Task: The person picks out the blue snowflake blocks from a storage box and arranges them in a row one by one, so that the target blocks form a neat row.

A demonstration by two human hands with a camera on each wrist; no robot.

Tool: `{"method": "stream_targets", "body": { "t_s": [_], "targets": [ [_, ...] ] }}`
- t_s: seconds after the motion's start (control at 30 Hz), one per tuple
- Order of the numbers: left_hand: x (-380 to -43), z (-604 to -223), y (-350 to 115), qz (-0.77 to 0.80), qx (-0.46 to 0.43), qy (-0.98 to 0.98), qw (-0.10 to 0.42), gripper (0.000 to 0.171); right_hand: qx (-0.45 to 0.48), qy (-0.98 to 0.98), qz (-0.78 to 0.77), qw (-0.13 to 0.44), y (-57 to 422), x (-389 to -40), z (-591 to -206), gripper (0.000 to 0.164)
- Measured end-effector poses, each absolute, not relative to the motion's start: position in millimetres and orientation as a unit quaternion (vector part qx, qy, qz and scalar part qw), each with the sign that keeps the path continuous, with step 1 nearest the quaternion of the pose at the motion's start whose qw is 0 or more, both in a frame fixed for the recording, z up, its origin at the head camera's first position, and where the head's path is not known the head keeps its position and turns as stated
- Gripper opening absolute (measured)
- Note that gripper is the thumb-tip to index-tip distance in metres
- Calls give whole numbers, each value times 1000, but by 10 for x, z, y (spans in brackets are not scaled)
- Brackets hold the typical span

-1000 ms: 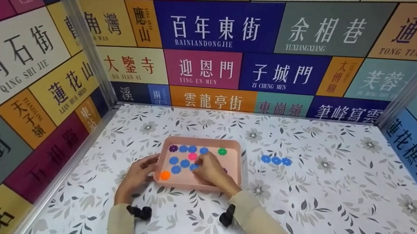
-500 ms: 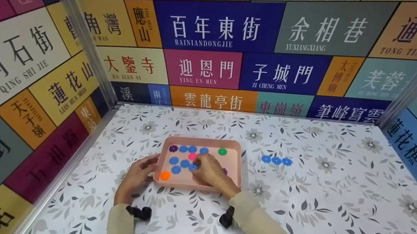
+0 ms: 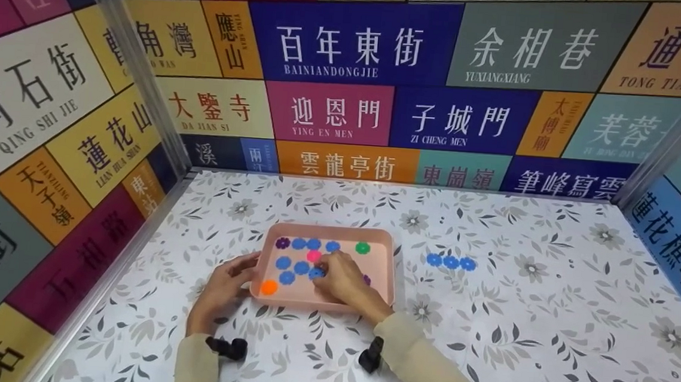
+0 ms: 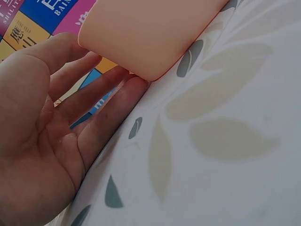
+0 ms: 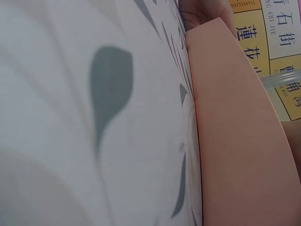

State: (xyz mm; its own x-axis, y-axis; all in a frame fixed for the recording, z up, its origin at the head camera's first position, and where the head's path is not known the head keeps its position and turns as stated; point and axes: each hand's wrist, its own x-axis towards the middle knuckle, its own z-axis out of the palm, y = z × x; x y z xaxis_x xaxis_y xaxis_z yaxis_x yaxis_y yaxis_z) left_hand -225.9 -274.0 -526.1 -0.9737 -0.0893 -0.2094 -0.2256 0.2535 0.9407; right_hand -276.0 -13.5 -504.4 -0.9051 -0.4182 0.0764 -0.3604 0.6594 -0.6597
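A pink tray (image 3: 261, 299) sits on the table with small flower-shaped pieces in it. At its left end, my left hand (image 3: 230, 282) touches the outer wall with relaxed, nearly straight fingers. The left wrist view shows those fingers (image 4: 108, 101) against the tray's corner (image 4: 146, 37). My right hand (image 3: 343, 281) reaches into the tray over its front wall, fingers curled, and pinches a blue flower-shaped piece (image 3: 315, 272), partly covered by the fingertips. Beside it lie a pink piece (image 3: 314, 255) and several blue pieces (image 3: 301, 267). The tray's wall (image 5: 240, 122) blocks the right fingertips in the right wrist view.
Three blue flower-shaped pieces (image 3: 451, 262) stand in a row on the table, right of the tray. Inside the tray are also an orange piece (image 3: 269, 287), a green one (image 3: 362, 248) and purple ones (image 3: 283, 243). Walls with printed signs (image 3: 351, 42) enclose the table.
My right fingertips have shifted slightly left and down within the tray, around the blue piece. The left hand and the tray have stayed in place.
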Motion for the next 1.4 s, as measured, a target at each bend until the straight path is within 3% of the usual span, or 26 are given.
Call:
{"method": "stream_targets", "body": {
  "t_s": [0.17,0.4,0.9,1.4],
  "targets": [
    [-2249,-5262,-2738,603,-103,789,63,42,-205,907,-366,45,-129,-2751,-5062,27],
    [-2262,-5264,-2728,620,-70,780,35,43,-203,909,-363,35,-115,-2750,-5055,22],
    [-2283,-5258,-2721,601,-83,793,50,41,-178,925,-334,43,-82,-2737,-5033,23],
    [-2264,-5272,-2755,628,-75,774,34,43,-199,928,-314,-31,132,-2693,-4882,31]
  ]
}}
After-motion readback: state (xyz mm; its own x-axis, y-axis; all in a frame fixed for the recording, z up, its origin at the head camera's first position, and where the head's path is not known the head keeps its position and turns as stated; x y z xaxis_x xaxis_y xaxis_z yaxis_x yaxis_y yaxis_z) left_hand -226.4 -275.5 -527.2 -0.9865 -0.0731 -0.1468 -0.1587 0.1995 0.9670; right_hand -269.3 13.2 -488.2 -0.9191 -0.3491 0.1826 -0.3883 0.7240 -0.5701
